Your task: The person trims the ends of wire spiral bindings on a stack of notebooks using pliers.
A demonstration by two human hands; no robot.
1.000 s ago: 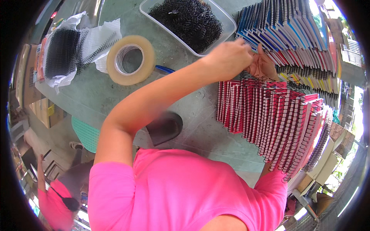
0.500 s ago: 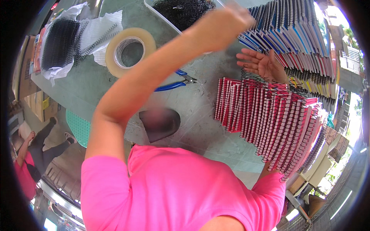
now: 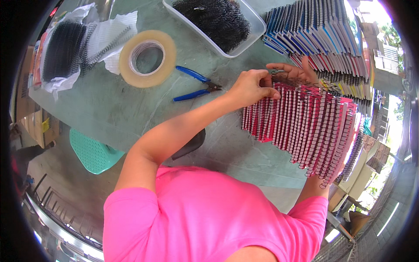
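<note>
By threaded red notebooks (image 3: 301,126), coil ends (image 3: 293,80) seemingly unfinished, the left hand (image 3: 253,89) is curling its fingers, grip unclear, the right hand (image 3: 309,74) spreading.

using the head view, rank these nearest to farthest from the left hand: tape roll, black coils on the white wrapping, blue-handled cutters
Nearest to the left hand first:
1. Blue-handled cutters: directly to its left.
2. Tape roll: farther left, higher in the picture.
3. Black coils on the white wrapping: farthest left, beyond the tape.
</note>
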